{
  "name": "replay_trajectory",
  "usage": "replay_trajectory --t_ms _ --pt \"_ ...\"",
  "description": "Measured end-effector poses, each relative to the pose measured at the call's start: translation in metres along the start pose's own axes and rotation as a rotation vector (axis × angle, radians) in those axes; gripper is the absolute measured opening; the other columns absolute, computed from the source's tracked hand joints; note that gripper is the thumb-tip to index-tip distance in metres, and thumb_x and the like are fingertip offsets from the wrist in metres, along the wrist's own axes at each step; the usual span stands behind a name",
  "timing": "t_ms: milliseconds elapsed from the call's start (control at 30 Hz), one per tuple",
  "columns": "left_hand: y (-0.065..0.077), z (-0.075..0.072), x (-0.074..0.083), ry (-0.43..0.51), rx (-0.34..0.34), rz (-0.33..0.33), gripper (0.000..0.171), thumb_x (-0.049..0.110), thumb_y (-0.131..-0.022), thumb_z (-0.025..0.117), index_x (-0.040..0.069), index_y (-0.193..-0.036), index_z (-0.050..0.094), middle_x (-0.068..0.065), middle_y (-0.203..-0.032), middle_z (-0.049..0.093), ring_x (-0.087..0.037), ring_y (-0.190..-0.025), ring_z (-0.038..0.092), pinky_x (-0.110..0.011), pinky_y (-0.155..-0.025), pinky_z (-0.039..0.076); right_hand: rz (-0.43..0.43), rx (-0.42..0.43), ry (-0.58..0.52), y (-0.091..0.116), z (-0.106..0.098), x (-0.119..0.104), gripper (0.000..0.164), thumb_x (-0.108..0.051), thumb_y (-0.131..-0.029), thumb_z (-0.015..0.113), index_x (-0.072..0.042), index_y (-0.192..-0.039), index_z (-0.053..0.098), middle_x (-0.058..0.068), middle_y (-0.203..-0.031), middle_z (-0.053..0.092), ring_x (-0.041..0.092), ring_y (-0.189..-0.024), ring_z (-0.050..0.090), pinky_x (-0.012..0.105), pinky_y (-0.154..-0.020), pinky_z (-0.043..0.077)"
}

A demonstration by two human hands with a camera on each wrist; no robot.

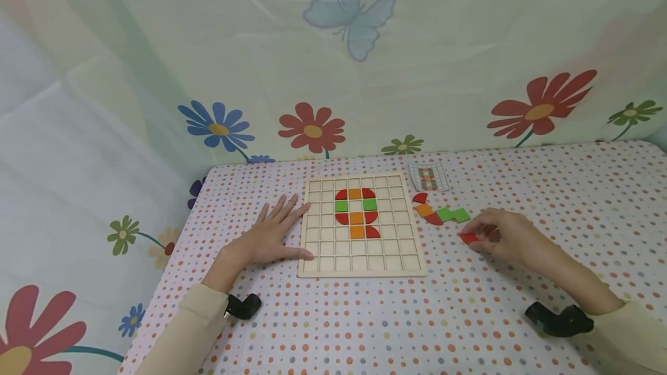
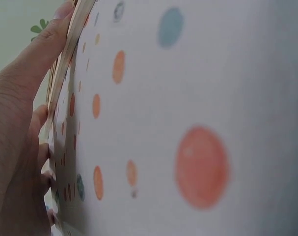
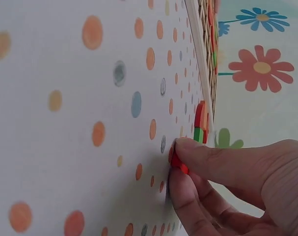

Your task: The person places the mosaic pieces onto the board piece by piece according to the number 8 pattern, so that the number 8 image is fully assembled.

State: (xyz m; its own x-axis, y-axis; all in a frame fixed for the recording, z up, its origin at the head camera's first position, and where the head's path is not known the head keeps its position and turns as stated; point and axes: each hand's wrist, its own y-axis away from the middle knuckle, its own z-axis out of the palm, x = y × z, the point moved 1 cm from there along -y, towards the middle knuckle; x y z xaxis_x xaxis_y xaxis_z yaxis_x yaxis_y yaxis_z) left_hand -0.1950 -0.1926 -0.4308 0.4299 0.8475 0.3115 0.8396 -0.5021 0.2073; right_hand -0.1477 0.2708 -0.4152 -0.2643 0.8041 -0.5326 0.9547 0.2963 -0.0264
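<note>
A wooden grid board [image 1: 333,262] lies on the dotted table, with red quarter-round, orange square and green square tiles set in its middle cells. My left hand [image 1: 266,239] rests at the board's left edge, fingers spread, its thumb touching the lower left rim. To the right of the board, my right hand [image 1: 502,236] pinches a red tile [image 1: 468,238] between thumb and fingers, close to the cloth. The right wrist view shows this red tile [image 3: 178,161] partly hidden by the fingertips. Beside that hand lies a row of loose tiles, including a green square [image 1: 461,214].
A small pattern card [image 1: 440,177] lies at the board's upper right corner. Other loose tiles run between card and right hand: an orange square [image 1: 424,209], red quarter-rounds [image 1: 420,197] and another green square. A flowered cloth backdrop [image 1: 443,74] stands behind the table.
</note>
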Motion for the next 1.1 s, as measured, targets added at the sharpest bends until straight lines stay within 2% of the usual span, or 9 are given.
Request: replay_trajectory --t_ms 133,267,433,567,700,900,1100 --pt "0.0 -0.001 0.001 0.004 0.003 -0.004 0.11 0.073 -0.086 0.07 0.026 -0.17 0.016 -0.008 -0.176 0.002 -0.034 -0.161 -0.005 -0.061 -0.127 -0.005 0.005 -0.006 -0.003 0.0 0.001 -0.001 0.029 0.006 -0.079 0.086 0.0 -0.107 0.079 0.008 -0.093 0.066 0.017 -0.076 0.054 0.023 -0.059 0.047" --pt "0.001 -0.001 0.001 0.005 0.006 -0.005 0.11 0.073 -0.086 0.07 0.026 -0.17 0.017 -0.008 -0.176 0.003 -0.034 -0.162 -0.004 -0.061 -0.127 -0.005 0.006 -0.003 0.005 0.0 0.002 -0.003 0.031 0.008 -0.079 0.085 0.0 -0.108 0.079 0.015 -0.099 0.068 0.02 -0.078 0.058 0.022 -0.059 0.048" --pt "0.002 -0.002 0.0 0.007 0.006 -0.01 0.11 0.073 -0.086 0.07 0.026 -0.17 0.016 -0.008 -0.176 0.002 -0.034 -0.162 -0.005 -0.062 -0.127 -0.005 -0.048 0.049 0.01 -0.002 0.005 -0.013 0.028 0.009 -0.078 0.085 0.001 -0.104 0.079 0.006 -0.089 0.067 0.019 -0.078 0.062 0.027 -0.064 0.057" --pt "0.002 -0.001 -0.001 0.003 0.011 -0.017 0.111 0.073 -0.086 0.07 0.026 -0.17 0.016 -0.007 -0.176 0.002 -0.033 -0.162 -0.005 -0.062 -0.127 -0.004 -0.07 0.087 -0.043 -0.012 0.007 -0.034 0.02 0.003 -0.081 0.086 -0.001 -0.099 0.078 0.002 -0.087 0.068 0.017 -0.078 0.063 0.035 -0.069 0.061" --pt "0.002 -0.001 -0.001 0.004 0.008 -0.02 0.111 0.073 -0.086 0.071 0.026 -0.17 0.016 -0.007 -0.176 0.002 -0.033 -0.162 -0.006 -0.062 -0.127 -0.005 -0.085 0.081 -0.125 -0.027 0.012 -0.063 0.015 -0.002 -0.083 0.087 -0.003 -0.094 0.076 0.001 -0.087 0.07 0.016 -0.079 0.064 0.033 -0.071 0.06" --pt "0.0 0.0 0.0 0.008 -0.001 -0.014 0.112 0.074 -0.085 0.07 0.027 -0.17 0.015 -0.007 -0.177 0.001 -0.033 -0.161 -0.006 -0.061 -0.127 -0.006 -0.159 0.018 -0.235 -0.052 0.027 -0.099 0.015 0.001 -0.086 0.084 -0.006 -0.088 0.071 -0.001 -0.086 0.071 0.014 -0.078 0.065 0.026 -0.07 0.058" --pt "-0.002 0.001 0.0 0.006 -0.002 -0.017 0.112 0.074 -0.085 0.07 0.027 -0.17 0.014 -0.006 -0.177 0.001 -0.032 -0.161 -0.007 -0.061 -0.127 -0.006 -0.228 -0.049 -0.287 -0.075 0.049 -0.119 0.01 0.003 -0.087 0.082 -0.003 -0.095 0.08 0.001 -0.091 0.073 0.017 -0.084 0.065 0.026 -0.075 0.06"
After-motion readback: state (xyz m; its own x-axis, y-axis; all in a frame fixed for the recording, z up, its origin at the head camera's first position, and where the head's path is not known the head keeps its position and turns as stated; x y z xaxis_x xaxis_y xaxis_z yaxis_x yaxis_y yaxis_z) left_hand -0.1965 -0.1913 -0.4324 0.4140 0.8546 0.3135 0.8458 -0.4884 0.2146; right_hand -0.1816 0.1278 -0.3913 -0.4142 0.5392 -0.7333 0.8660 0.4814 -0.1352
